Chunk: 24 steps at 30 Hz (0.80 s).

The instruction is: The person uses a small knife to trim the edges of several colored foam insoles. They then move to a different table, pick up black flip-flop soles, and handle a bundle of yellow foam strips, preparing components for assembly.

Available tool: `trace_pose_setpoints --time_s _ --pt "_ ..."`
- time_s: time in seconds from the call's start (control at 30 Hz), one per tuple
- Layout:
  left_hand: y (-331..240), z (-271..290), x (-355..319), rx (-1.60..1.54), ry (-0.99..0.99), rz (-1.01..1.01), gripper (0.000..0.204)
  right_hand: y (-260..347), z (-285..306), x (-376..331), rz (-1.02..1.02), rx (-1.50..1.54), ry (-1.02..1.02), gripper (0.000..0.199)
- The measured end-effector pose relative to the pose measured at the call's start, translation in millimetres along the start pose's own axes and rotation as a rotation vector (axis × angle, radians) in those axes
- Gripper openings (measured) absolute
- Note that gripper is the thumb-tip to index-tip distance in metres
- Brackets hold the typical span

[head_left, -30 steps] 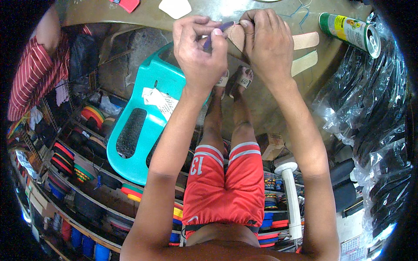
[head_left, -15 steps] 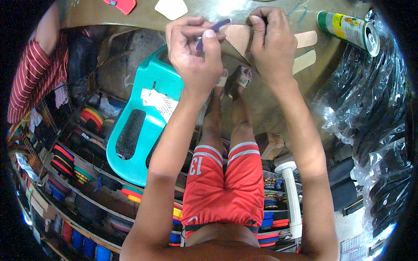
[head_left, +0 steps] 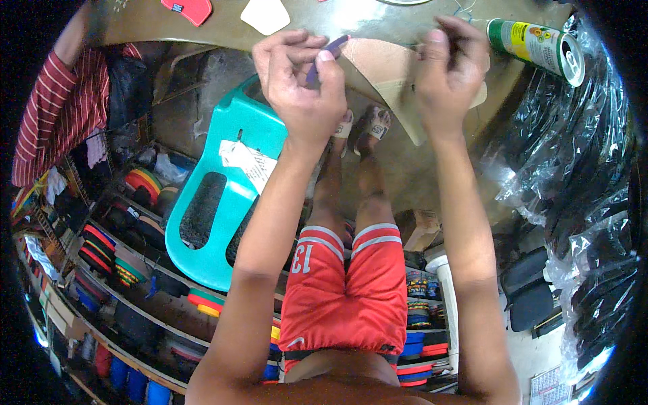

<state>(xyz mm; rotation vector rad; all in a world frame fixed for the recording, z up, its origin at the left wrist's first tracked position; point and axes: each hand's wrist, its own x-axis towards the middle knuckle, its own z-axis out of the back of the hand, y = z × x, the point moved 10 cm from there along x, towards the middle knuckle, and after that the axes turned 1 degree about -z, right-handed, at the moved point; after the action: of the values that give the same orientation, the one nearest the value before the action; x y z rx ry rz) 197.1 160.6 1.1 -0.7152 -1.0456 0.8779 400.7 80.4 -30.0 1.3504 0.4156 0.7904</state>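
My left hand [head_left: 297, 77] is closed, with a thin dark purple strip [head_left: 329, 57] pinched between thumb and fingers. Just right of it, a flat beige piece [head_left: 378, 59] reaches toward my right hand, its left edge close to the strip. My right hand [head_left: 451, 77] is raised over the right part of the beige piece, partly smeared by motion. Its fingers are curled with the thumb against them; whatever they hold is too small to make out. A paler beige flap [head_left: 399, 101] hangs past the table edge below.
On the table [head_left: 358, 15] lie a red piece [head_left: 192, 9], a cream piece [head_left: 265, 15] and a green-and-yellow can [head_left: 533, 47] on its side. A teal plastic chair [head_left: 223, 145] stands below left. Clear plastic wrapping [head_left: 580, 182] hangs at right. A person's striped sleeve [head_left: 57, 115] shows far left.
My right hand has moved right, away from my left, and its fingers have lifted. The beige piece has shifted, and its flap now hangs lower. My left hand still grips the purple strip.
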Motion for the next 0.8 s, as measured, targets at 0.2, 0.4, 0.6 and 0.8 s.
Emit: trace_pose_setpoints --time_s 0.2,0.4,0.6,0.8 --pt "10.7 1.2 2.1 0.019 0.033 0.127 0.006 7.9 -15.9 0.6 0.013 -0.069 0.092 0.019" --pt "2.1 -0.7 7.2 0.095 0.068 0.029 0.005 13.1 -19.3 0.7 0.037 -0.130 0.099 0.018" --pt "9.4 -0.6 4.9 -0.009 0.048 0.092 0.004 9.9 -16.8 0.7 -0.027 -0.154 0.099 0.021" --pt "16.1 1.0 5.7 -0.114 0.008 0.102 0.006 24.4 -22.3 2.3 0.077 -0.190 0.122 0.019"
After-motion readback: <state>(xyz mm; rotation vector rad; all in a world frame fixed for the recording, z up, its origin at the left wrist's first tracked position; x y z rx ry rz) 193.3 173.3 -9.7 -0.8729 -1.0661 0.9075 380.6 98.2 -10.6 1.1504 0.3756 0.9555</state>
